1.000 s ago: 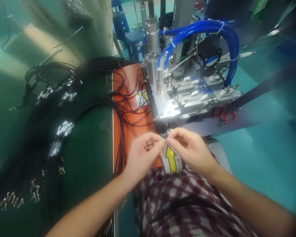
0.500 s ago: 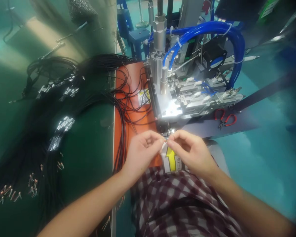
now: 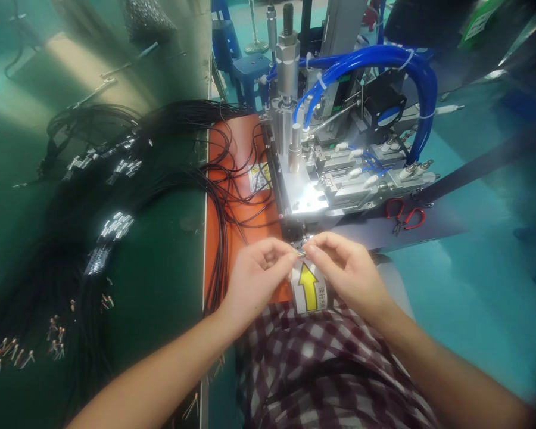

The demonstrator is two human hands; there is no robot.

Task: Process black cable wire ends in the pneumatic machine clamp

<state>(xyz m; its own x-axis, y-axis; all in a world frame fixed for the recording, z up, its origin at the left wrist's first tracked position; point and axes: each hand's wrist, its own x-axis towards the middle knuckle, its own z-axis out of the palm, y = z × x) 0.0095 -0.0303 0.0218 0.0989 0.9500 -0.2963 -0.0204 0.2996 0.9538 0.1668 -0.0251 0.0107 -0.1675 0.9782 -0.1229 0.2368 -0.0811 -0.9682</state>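
Observation:
Thin wire ends (image 3: 301, 254) show in the small gap between my two hands, just in front of the machine's near end. My left hand (image 3: 263, 268) is closed, thumb and fingertips pinching the wires from the left. From the right, my right hand (image 3: 345, 262) pinches at their other side, its fingertips nearly meeting the left ones. The exact tips under the fingers are hidden. Below the hands sits a white label with a yellow arrow (image 3: 309, 286). Black cables (image 3: 221, 238) hang over the orange machine plate (image 3: 245, 134) beside my left hand.
A metal machine (image 3: 308, 196) with blue air hoses (image 3: 422, 77) stands ahead. Red-handled pliers (image 3: 404, 217) lie to its right. On the green table (image 3: 161, 268) at left are bundles of black cables with metal connectors (image 3: 116, 226) and bare wire ends (image 3: 9, 351). A blue stool (image 3: 252, 77) stands behind.
My right hand's fingertips have shifted slightly up, and more of the wires shows between the hands. The view has moved a little; both pinches stay.

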